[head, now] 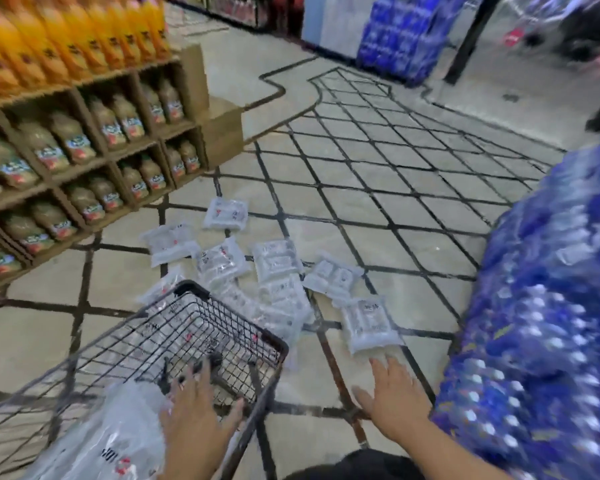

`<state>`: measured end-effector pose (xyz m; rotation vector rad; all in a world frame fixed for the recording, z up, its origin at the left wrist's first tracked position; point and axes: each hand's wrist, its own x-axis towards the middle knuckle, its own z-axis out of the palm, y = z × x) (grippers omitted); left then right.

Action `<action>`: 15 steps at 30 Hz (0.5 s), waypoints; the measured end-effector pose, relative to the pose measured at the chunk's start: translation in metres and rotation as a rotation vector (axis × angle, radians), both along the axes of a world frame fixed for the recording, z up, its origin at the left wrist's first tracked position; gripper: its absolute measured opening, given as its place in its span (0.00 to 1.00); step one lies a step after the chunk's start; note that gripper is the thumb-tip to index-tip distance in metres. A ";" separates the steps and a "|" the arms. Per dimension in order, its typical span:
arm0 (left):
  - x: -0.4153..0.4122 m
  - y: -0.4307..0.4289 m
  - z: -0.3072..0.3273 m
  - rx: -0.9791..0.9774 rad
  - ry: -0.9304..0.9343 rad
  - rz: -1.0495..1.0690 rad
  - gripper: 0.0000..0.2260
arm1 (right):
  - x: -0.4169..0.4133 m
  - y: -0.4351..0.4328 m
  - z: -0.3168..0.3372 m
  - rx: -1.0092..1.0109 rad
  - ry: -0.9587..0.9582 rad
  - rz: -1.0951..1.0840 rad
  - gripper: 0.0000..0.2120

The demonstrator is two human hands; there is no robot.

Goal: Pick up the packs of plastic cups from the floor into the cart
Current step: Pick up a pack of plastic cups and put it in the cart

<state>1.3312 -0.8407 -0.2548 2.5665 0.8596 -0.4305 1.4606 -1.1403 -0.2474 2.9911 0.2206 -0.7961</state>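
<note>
- The floor, pale tile crossed by dark diamond lines, runs between a juice shelf on the left and a blue-wrapped stack on the right.
- The cart, a black wire basket, stands at lower left with its far rim just beside the spill. One pack in the cart lies at the near end.
- The packs on the floor, roughly eight, are flat pillows of clear film with small red and black print. Several overlap near the cart's rim.
- The nearest pack lies a little apart from the rest.
- The right hand reaches low toward it, fingers straight and spread, not touching. The film looks slippery, so a grip across the full width seems safer than a corner pinch.
- The left hand hovers over the cart, fingers spread, holding nothing.
</note>
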 end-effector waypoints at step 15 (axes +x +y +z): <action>0.181 -0.138 0.020 0.013 -0.029 -0.467 0.47 | 0.063 -0.139 -0.040 0.215 -0.022 -0.581 0.39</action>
